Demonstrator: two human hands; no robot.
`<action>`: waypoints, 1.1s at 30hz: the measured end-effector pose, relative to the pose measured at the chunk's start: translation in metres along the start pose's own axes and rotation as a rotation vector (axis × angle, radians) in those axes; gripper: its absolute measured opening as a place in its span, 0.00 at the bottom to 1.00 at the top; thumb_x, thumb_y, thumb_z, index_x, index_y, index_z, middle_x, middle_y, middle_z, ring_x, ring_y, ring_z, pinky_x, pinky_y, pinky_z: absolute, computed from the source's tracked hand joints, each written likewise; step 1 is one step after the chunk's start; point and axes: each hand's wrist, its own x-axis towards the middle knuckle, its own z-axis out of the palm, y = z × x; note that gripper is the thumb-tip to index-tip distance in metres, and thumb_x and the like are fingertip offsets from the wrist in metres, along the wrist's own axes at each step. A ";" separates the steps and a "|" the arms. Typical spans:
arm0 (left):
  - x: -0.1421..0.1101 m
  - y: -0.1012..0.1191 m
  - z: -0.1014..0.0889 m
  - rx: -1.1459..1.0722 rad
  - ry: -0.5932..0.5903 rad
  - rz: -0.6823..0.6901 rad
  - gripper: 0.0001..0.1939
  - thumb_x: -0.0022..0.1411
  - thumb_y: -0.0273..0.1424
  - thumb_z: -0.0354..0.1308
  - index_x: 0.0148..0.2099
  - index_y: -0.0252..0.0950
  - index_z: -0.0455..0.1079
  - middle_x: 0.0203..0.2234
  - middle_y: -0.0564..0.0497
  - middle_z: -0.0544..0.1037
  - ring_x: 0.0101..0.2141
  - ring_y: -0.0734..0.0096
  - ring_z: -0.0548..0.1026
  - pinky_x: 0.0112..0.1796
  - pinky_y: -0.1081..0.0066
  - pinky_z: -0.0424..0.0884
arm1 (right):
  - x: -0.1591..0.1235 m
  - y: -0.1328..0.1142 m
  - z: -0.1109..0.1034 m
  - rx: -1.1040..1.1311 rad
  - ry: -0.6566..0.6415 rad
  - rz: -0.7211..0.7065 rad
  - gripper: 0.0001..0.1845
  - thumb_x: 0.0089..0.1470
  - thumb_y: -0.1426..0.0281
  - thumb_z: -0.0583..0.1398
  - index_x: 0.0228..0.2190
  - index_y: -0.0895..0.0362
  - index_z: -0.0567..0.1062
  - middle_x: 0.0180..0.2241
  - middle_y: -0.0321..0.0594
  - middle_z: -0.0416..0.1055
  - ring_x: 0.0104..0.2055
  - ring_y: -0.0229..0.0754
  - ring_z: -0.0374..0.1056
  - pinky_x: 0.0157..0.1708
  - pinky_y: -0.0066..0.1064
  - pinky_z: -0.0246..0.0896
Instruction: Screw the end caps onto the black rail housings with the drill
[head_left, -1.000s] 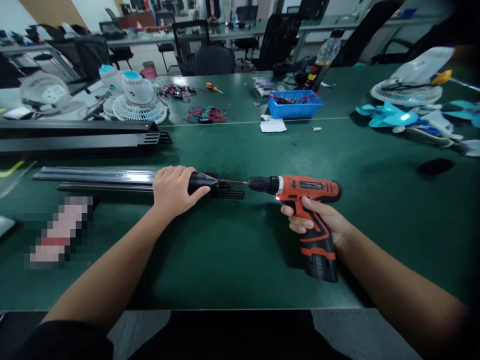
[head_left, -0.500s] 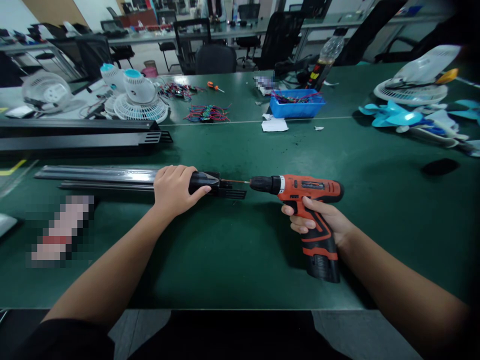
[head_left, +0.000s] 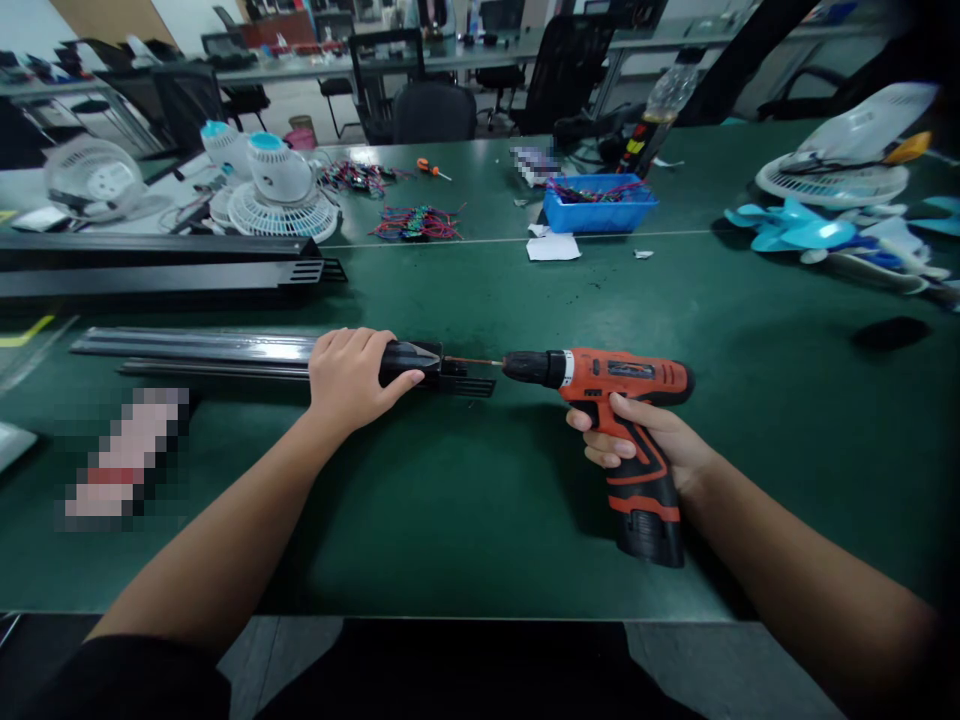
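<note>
Where the big, flat green table (head_left: 525,560) spreads out before me, a long, shiny, dark bar (head_left: 202,346) lies on its left part, with a slimmer black piece (head_left: 217,370) just beside it on my side. To the right is a red and black power drill (head_left: 622,374). My left hand (head_left: 352,372) is wrapped over the bar near its right end; my right hand (head_left: 673,437) is closed around the drill's handle. A thin, brown rod (head_left: 474,361) runs from the drill's nose to the bar's end, but I can't tell what its tip touches. Tilting the drill could bend the rod or make it slip, I think; a loose left hand could let the bar turn. By my hands I count two long dark pieces, one drill and one rod.
</note>
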 end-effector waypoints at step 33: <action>-0.001 -0.001 0.002 0.015 0.036 0.015 0.36 0.70 0.64 0.50 0.50 0.37 0.80 0.42 0.39 0.86 0.45 0.42 0.81 0.51 0.47 0.70 | 0.000 0.002 -0.001 0.040 0.000 0.021 0.16 0.58 0.58 0.75 0.36 0.56 0.81 0.33 0.35 0.73 0.20 0.29 0.48 0.23 0.26 0.71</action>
